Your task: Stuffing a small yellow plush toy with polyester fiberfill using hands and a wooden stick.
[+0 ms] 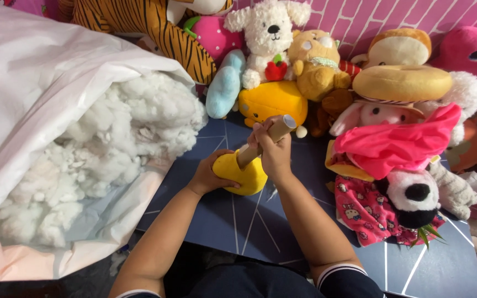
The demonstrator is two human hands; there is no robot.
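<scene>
With the left hand [211, 174] closed around the yellow toy [244, 175] on the mat [238, 221] and the right hand [274, 149] gripping the stick [263, 140] inside, a hard shove could burst a seam.

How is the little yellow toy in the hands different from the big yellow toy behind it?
The small yellow toy is held by the left hand, with a wooden stick pushed into it by the right hand; the bigger yellow plush lies untouched among the other toys. The small one shows no face here; the bigger one shows a small dark face. Both are bright yellow and soft-looking.
</scene>
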